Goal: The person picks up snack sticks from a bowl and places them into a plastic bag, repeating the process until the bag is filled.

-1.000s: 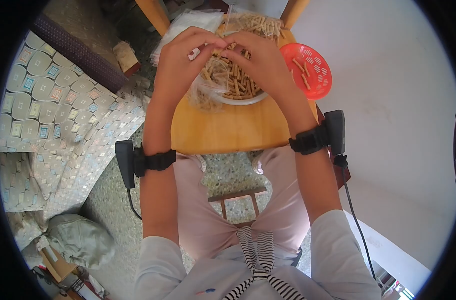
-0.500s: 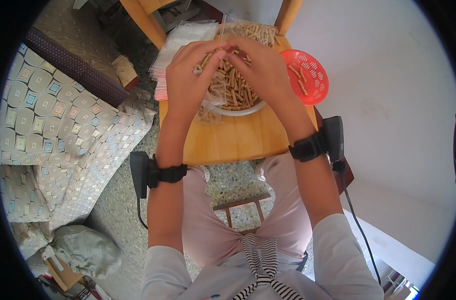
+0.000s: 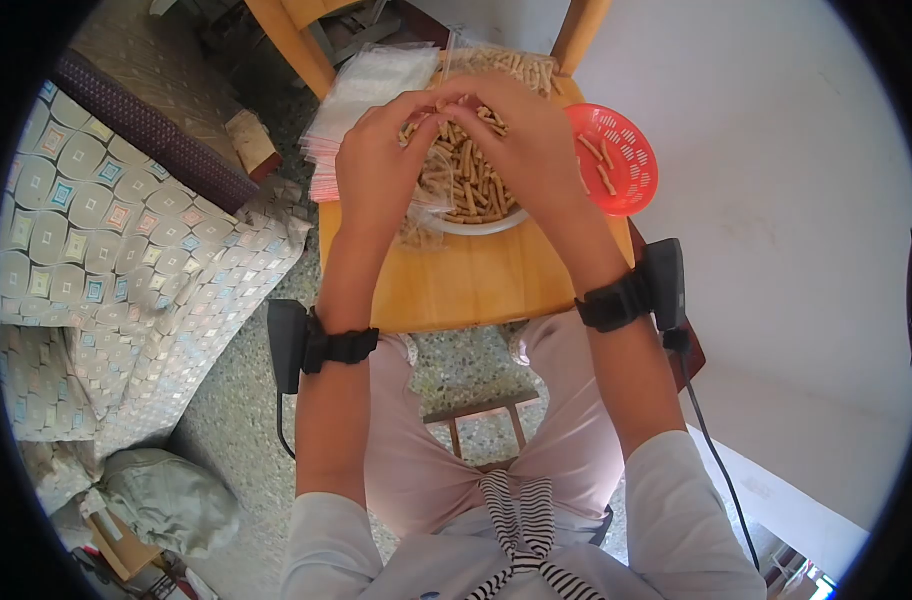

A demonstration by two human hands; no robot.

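Observation:
Both my hands meet over a white bowl (image 3: pixel 491 228) heaped with short brown stick pieces (image 3: pixel 481 185), which look like cut dried roots. My left hand (image 3: pixel 376 155) is closed, fingers curled and thumb pressed inward. A clear plastic bag (image 3: pixel 436 180) hangs under its thumb and seems gripped there; its upper part is hidden. My right hand (image 3: pixel 526 125) curves in from the other side, thumb and fingertips pinched against the left fingertips. What lies between the right fingertips is too small and covered to make out.
A stack of flat clear zip bags (image 3: pixel 371 85) lies left of the bowl. A filled bag of sticks (image 3: pixel 506 65) is behind it. At the right, a red plastic basket (image 3: pixel 636 165) holds several sticks. Everything rests on a wooden chair seat (image 3: pixel 446 290), beside a white wall (image 3: pixel 776 170).
Both hands remain together over the bowl. The fingertips have shifted slightly, with the right fingers reaching a little further left over the left ones. The bowl and basket stay put.

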